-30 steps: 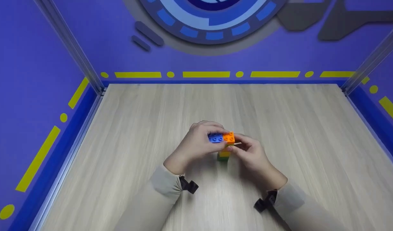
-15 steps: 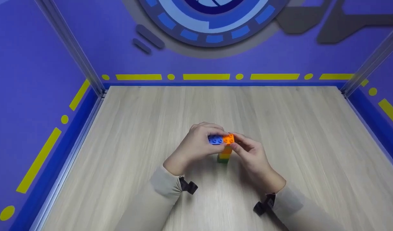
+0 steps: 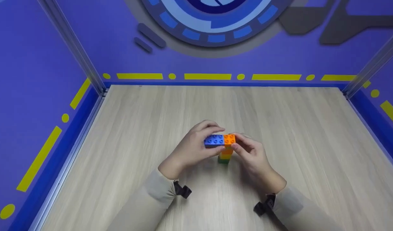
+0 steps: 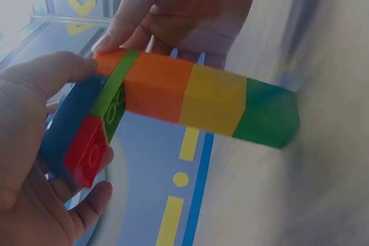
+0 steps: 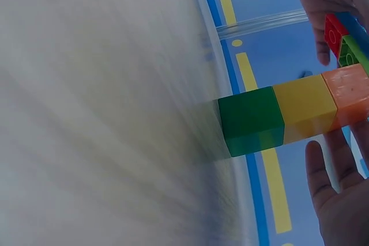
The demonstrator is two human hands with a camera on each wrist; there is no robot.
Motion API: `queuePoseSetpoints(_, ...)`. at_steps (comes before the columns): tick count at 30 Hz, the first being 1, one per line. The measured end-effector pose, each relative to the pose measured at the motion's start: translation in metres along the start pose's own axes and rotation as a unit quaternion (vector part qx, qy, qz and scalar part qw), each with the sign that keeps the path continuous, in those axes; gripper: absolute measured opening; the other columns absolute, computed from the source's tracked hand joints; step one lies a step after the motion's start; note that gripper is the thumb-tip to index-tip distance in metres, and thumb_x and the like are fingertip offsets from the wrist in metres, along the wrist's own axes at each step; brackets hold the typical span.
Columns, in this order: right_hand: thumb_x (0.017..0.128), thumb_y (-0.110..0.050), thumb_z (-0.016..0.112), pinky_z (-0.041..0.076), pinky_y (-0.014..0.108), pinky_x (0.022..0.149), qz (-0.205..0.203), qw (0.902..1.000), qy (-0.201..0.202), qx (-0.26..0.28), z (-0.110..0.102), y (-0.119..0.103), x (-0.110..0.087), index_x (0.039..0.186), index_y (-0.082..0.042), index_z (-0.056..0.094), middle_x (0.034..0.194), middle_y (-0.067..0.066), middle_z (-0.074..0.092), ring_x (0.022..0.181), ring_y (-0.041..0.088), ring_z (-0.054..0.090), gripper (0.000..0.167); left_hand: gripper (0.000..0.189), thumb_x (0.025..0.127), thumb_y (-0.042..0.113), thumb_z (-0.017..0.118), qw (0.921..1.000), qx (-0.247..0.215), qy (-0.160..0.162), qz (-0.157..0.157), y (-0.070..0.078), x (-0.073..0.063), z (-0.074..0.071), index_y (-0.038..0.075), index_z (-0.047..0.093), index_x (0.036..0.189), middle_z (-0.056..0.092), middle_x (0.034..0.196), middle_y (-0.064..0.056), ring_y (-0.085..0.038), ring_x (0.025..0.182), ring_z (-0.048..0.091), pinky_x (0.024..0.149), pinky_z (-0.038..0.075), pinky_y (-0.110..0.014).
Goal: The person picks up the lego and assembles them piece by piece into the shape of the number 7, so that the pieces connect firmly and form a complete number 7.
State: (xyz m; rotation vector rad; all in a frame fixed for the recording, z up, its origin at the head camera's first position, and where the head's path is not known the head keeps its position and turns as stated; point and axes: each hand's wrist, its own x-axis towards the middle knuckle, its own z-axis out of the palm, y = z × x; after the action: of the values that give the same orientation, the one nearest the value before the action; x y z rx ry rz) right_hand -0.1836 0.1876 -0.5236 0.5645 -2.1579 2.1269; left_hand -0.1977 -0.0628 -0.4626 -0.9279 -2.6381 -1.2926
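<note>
A tower of toy building bricks stands on the table, with a dark green brick (image 4: 270, 113) at its foot, then yellow (image 4: 212, 99) and orange (image 4: 158, 87). Above these, a light green brick (image 4: 116, 82) juts out to the left beside a red brick (image 4: 87, 149), its hollow underside showing. On top lie a blue brick (image 3: 214, 140) and a small orange brick (image 3: 229, 139). My left hand (image 3: 190, 149) arches around the blue brick, thumb and fingers spread, index fingertip apart from it. With thumb and index finger, my right hand (image 3: 254, 156) pinches the small orange brick's right end.
The pale wood-grain table (image 3: 145, 112) is bounded by blue panels (image 3: 196, 61) at the back and sides, with yellow markings. Metal posts (image 3: 76, 48) rise at the rear corners. A black wrist mount (image 3: 183, 190) sits on each sleeve.
My left hand has loosened from the top bricks and drawn slightly left, uncovering more of the blue brick. The right thumb rose to the small orange brick. The tower stays put.
</note>
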Motion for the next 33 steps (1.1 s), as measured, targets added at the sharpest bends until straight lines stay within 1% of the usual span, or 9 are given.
queuePoseSetpoints(3, 0.11, 0.004, 0.066, 0.062, 0.025, 0.109, 0.023, 0.9996, 0.011, -0.007, 0.0, -0.001, -0.002, 0.147, -0.002, 0.073, 0.133, 0.006, 0.077, 0.12, 0.02, 0.074, 0.038, 0.062, 0.095, 0.029, 0.094, 0.9993, 0.031, 0.022, 0.004, -0.005, -0.009, -0.004, 0.015, 0.071, 0.151, 0.065, 0.152, -0.006, -0.027, 0.139, 0.064, 0.123, 0.055, -0.046)
queuePoseSetpoints(5, 0.11, 0.003, 0.066, 0.062, 0.025, 0.11, 0.033, 0.9994, 0.012, -0.001, 0.0, -0.002, -0.003, 0.148, 0.0, 0.072, 0.133, 0.006, 0.077, 0.12, 0.02, 0.074, 0.038, 0.064, 0.092, 0.03, 0.098, 0.9957, 0.081, 0.04, 0.022, -0.008, -0.015, -0.007, 0.016, 0.072, 0.149, 0.067, 0.148, -0.005, -0.027, 0.135, 0.066, 0.121, 0.055, -0.047)
queuePoseSetpoints(7, 0.11, 0.004, 0.066, 0.062, 0.025, 0.109, 0.034, 0.9993, 0.015, 0.003, -0.001, -0.002, -0.003, 0.148, 0.003, 0.071, 0.132, 0.006, 0.077, 0.119, 0.02, 0.074, 0.038, 0.063, 0.09, 0.032, 0.099, 0.9854, 0.146, 0.062, 0.061, -0.009, -0.019, -0.009, 0.016, 0.074, 0.145, 0.07, 0.142, -0.005, -0.027, 0.13, 0.068, 0.118, 0.057, -0.047)
queuePoseSetpoints(10, 0.11, 0.006, 0.065, 0.062, 0.025, 0.109, 0.026, 0.9995, 0.018, 0.01, -0.002, -0.002, -0.002, 0.147, 0.008, 0.069, 0.132, 0.006, 0.077, 0.118, 0.019, 0.074, 0.037, 0.053, 0.09, 0.034, 0.099, 0.96, 0.232, 0.097, 0.123, -0.01, -0.021, -0.009, 0.017, 0.077, 0.135, 0.074, 0.133, -0.004, -0.025, 0.122, 0.071, 0.112, 0.06, -0.042)
queuePoseSetpoints(12, 0.11, 0.006, 0.065, 0.061, 0.025, 0.109, 0.023, 0.9995, 0.016, 0.013, -0.002, -0.002, -0.002, 0.148, 0.008, 0.069, 0.132, 0.006, 0.077, 0.118, 0.018, 0.074, 0.038, 0.047, 0.091, 0.034, 0.099, 0.9447, 0.268, 0.116, 0.149, -0.011, -0.022, -0.008, 0.017, 0.079, 0.13, 0.075, 0.128, -0.003, -0.023, 0.117, 0.073, 0.108, 0.062, -0.038)
queuePoseSetpoints(15, 0.11, 0.006, 0.065, 0.062, 0.025, 0.109, 0.029, 0.9994, 0.013, 0.014, -0.002, -0.001, -0.001, 0.148, 0.006, 0.069, 0.132, 0.005, 0.077, 0.118, 0.018, 0.074, 0.038, 0.039, 0.092, 0.03, 0.097, 0.937, 0.281, 0.125, 0.166, -0.013, -0.024, -0.006, 0.015, 0.081, 0.125, 0.075, 0.123, -0.004, -0.021, 0.11, 0.075, 0.104, 0.065, -0.033)
queuePoseSetpoints(22, 0.11, 0.006, 0.065, 0.061, 0.024, 0.108, 0.023, 0.9996, 0.012, -0.009, 0.0, 0.001, -0.001, 0.147, 0.006, 0.07, 0.133, 0.005, 0.078, 0.117, 0.018, 0.074, 0.038, 0.03, 0.093, 0.022, 0.096, 0.9504, 0.227, 0.131, 0.167, -0.015, -0.025, -0.003, 0.011, 0.087, 0.12, 0.074, 0.12, -0.005, -0.021, 0.106, 0.073, 0.097, 0.066, -0.028)
queuePoseSetpoints(28, 0.11, 0.006, 0.065, 0.061, 0.022, 0.108, 0.027, 0.9995, 0.011, -0.015, 0.0, 0.001, -0.002, 0.148, 0.008, 0.068, 0.133, 0.001, 0.077, 0.117, 0.015, 0.074, 0.039, 0.033, 0.092, 0.021, 0.097, 0.9683, 0.16, 0.138, 0.133, -0.019, -0.027, 0.0, 0.012, 0.088, 0.122, 0.073, 0.122, -0.006, -0.023, 0.11, 0.072, 0.099, 0.065, -0.032)
queuePoseSetpoints(33, 0.111, 0.004, 0.065, 0.061, 0.023, 0.109, 0.041, 0.9989, 0.018, -0.012, 0.002, 0.0, -0.003, 0.15, 0.005, 0.069, 0.135, 0.003, 0.077, 0.119, 0.018, 0.074, 0.04, 0.04, 0.094, 0.021, 0.095, 0.978, 0.126, 0.12, 0.115, -0.021, -0.031, 0.001, 0.011, 0.085, 0.132, 0.075, 0.129, -0.009, -0.025, 0.118, 0.075, 0.105, 0.066, -0.035)
